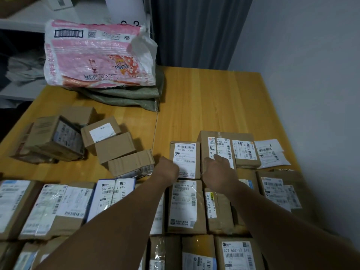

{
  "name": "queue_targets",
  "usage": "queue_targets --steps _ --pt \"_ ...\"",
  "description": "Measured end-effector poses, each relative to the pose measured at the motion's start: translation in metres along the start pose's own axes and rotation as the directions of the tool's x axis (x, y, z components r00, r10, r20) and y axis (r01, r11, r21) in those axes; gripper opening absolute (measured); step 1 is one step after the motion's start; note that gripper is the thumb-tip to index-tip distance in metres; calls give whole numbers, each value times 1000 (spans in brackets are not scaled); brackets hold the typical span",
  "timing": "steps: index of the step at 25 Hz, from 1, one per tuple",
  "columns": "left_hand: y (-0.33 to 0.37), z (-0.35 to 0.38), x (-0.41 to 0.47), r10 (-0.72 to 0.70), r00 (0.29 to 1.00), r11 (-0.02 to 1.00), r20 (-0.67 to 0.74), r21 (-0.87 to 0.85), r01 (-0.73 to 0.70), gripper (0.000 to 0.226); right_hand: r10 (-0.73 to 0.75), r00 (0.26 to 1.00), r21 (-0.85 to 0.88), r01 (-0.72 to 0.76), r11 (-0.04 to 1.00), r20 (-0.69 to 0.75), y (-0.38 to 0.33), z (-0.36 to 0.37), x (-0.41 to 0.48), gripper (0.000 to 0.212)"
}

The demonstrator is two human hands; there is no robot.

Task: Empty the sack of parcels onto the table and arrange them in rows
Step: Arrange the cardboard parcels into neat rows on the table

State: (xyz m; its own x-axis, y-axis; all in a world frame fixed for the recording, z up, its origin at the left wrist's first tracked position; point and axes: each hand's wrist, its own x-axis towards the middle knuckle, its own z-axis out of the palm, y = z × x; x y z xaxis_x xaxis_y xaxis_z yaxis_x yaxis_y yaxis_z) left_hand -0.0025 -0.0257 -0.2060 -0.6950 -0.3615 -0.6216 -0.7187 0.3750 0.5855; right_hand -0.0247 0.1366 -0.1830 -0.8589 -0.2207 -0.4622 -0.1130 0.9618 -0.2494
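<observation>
Far side of the laid rows, mid-desk: this is the arranging step, not emptying. Left grip is against the left edge of a small labelled parcel. Right grip lies over the seam between that parcel and the larger box beside it. Fingers of both are mostly hidden behind the backs of the hands, so I can't tell whether either is wrapped on or just pressing flat.

The parcel sits label-up, butted against the row nearer me. My read: I'm squaring it into a new row.

A loose heap of brown boxes on the left isn't sorted yet. Next move: take the nearest box from the heap, turn it label-up, and set it against this parcel's left side.

Containers: the pink-and-white woven sack lies slumped at the far left on folded green sacks. No parcels show in it. It's probably emptied, but the inside isn't visible.
</observation>
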Motion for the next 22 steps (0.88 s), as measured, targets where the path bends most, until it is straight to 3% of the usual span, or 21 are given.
queue_targets --steps 4,8,10,13,18,22 --pt "-8 -26 -8 90 988 996 -124 38 -86 25 -9 999 22 10 1000 -38 -16 -3 -4 39" --pt "-18 -59 -14 139 959 983 -246 155 -103 32 -83 990 61 90 994 -114 -41 -6 -9 38" --pt "-27 -71 -17 176 949 944 -262 319 -87 35 -134 982 92 147 985 -131 -54 -6 -11 34" --pt "-39 -85 -12 245 933 838 -263 542 -67 44 -168 973 55 179 982 -157 -67 -1 -12 8" --pt "-52 -92 20 251 950 787 -186 610 -88 52 -184 978 -40 181 983 -98 -82 13 0 17" --pt "-62 -91 31 280 943 716 -179 693 -82 56 -148 988 -85 144 986 -50 -89 25 1 8"
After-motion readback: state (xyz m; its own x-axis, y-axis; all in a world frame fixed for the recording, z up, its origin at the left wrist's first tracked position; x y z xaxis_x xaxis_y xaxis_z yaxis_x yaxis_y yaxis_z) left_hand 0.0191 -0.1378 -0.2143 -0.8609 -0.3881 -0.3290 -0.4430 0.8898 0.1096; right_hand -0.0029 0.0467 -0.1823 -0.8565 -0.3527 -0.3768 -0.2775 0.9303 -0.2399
